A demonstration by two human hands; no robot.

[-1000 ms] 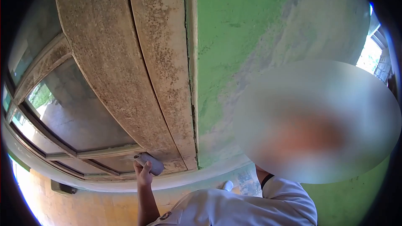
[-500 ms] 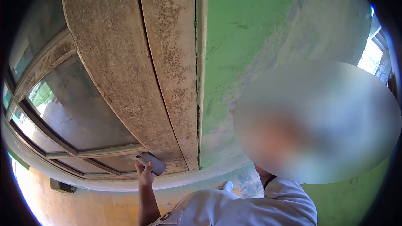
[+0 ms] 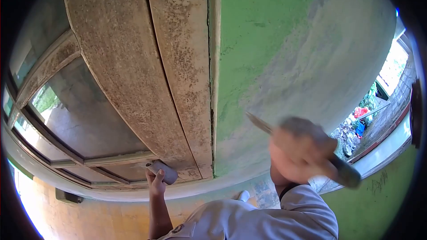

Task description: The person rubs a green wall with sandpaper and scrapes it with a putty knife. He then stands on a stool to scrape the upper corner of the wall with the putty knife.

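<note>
My right hand (image 3: 302, 151) is up in front of the green and whitish wall (image 3: 262, 40), fingers wrapped round a scraper. The narrow blade of the scraper (image 3: 259, 122) points left toward the wall, and its dark handle end sticks out to the right. Motion smears this hand. Lower down at the left, my left hand (image 3: 155, 182) is closed round a grey cylinder (image 3: 167, 173), beside the bottom of the weathered wooden frame (image 3: 129, 62). What kind of cylinder it is I cannot tell.
Left of the wooden frame are glass panes (image 3: 93, 111) with wooden bars. A tiled floor (image 3: 115, 209) lies below, with a foot (image 3: 243, 196) on it. At the right, an opening shows colourful clutter (image 3: 360, 115) outside, with a ledge (image 3: 384, 129) beside it.
Earlier, a blurred patch hid my right hand and the area round it; now the hand and scraper show. My left hand and the grey cylinder stay almost in place.
</note>
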